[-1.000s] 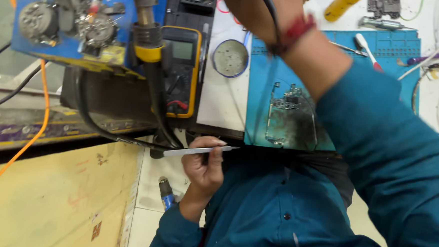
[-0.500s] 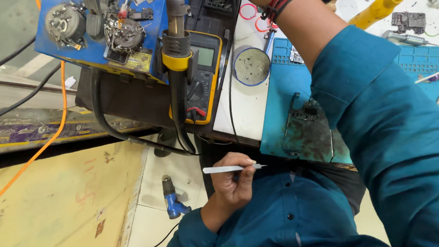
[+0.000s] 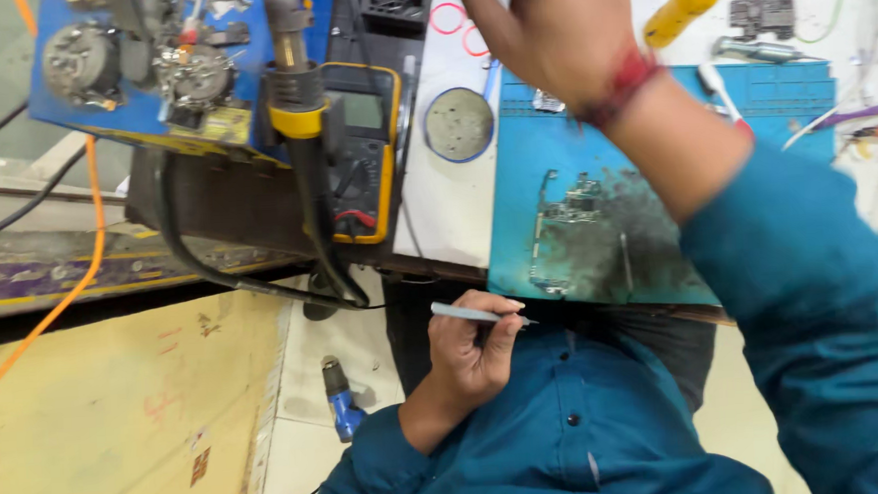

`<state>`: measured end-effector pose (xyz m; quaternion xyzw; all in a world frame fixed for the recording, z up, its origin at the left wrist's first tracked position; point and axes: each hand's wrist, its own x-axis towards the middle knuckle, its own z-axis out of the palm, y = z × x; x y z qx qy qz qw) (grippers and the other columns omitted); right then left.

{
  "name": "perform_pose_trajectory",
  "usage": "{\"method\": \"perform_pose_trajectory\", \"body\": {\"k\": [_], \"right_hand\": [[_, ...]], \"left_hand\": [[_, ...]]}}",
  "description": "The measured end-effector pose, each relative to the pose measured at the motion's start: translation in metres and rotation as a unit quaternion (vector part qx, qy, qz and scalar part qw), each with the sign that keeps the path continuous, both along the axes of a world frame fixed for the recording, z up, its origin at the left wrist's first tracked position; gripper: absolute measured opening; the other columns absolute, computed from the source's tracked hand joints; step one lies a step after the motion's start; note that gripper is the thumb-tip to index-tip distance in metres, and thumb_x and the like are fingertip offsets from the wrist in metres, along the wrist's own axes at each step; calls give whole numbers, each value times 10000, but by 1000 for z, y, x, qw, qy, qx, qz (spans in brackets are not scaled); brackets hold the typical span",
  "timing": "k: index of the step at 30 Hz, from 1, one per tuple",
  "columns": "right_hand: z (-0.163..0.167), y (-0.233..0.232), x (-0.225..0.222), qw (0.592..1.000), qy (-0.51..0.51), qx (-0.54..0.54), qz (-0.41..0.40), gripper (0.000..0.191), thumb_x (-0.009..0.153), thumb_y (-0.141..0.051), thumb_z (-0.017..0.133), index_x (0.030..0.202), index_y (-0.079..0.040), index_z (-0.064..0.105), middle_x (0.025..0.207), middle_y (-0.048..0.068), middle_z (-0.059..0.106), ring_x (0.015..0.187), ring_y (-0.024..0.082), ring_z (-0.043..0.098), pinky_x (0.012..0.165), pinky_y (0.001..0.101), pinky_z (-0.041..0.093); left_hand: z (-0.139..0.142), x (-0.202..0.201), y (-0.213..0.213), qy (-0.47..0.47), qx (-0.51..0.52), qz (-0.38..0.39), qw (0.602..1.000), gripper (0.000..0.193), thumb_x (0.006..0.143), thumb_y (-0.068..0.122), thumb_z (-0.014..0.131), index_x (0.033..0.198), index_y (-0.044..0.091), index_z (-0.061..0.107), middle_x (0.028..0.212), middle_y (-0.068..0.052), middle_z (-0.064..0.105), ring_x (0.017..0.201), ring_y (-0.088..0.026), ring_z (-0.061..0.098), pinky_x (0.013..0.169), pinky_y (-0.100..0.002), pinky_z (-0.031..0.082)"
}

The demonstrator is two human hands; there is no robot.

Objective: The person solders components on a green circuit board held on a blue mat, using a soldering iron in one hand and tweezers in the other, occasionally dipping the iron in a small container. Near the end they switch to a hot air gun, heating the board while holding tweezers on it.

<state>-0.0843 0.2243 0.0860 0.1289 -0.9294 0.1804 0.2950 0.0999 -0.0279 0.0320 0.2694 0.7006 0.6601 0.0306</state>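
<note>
Across the upper part of the view runs the counter (image 3: pixel 447 216), its white top crowded with tools, and below its edge lies the pale floor (image 3: pixel 118 424). On the counter the largest thing is a blue work mat (image 3: pixel 752 100), scorched dark near its front edge, with a stripped phone circuit board (image 3: pixel 563 225) lying flat on it. Left of the mat a blue repair station (image 3: pixel 149 62) carries a hot-air wand with a yellow collar (image 3: pixel 296 94), and a yellow-cased multimeter (image 3: pixel 359 151) lies just beside it. Between the multimeter and the mat sits a small round blue-rimmed dish (image 3: pixel 459 124). A yellow-handled screwdriver (image 3: pixel 687 3) rests near the far edge.

The right hand (image 3: pixel 548 31), with a red thread at the wrist, reaches out over the mat toward the far side of the counter; its fingers are cut off by the top of the frame, so I cannot tell whether they are spread or closed. The left hand (image 3: pixel 474 350) is held low, in front of the teal shirt and just below the counter's front edge, fingers pinched around thin tweezers (image 3: pixel 478 315), which point sideways to the right. A small blue tool (image 3: pixel 342 397) lies on the floor beside that arm.
</note>
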Motion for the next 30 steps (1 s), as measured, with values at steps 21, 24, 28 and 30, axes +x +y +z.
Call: {"method": "perform_pose_trajectory", "body": {"k": [21, 24, 28, 30], "right_hand": [[-11, 24, 257, 956, -44, -203, -206, 157, 1122, -131, 669, 1048, -25, 758, 847, 132, 699, 695, 255, 655, 645, 339, 481], [-17, 19, 257, 956, -108, -190, -197, 156, 1007, -165, 721, 1004, -13, 757, 865, 155, 737, 724, 278, 707, 646, 351, 525], [-23, 7, 267, 940, -102, -272, -178, 125, 1043, -105, 672, 1115, -18, 725, 914, 125, 751, 804, 257, 754, 714, 333, 558], [-25, 1, 272, 944, -76, -290, -136, 156, 1049, -67, 649, 1193, -25, 693, 964, 111, 757, 842, 250, 764, 752, 326, 574]], "left_hand": [[-13, -93, -85, 266, -295, 332, 856, 431, 1134, 281, 693, 1336, -44, 494, 1316, -229, 534, 1173, -369, 538, 1027, -430, 444], [-35, -102, -91, 279, -371, 325, 824, 447, 1096, 329, 671, 1283, -42, 508, 1279, -242, 561, 1185, -431, 535, 1032, -522, 413], [-41, -112, -92, 301, -339, 356, 817, 365, 1160, 287, 608, 1305, -32, 505, 1283, -246, 574, 1212, -419, 555, 1076, -525, 432], [-32, -119, -90, 266, -269, 366, 850, 358, 1162, 259, 585, 1323, -48, 492, 1203, -227, 601, 1109, -358, 593, 997, -474, 474]]}}
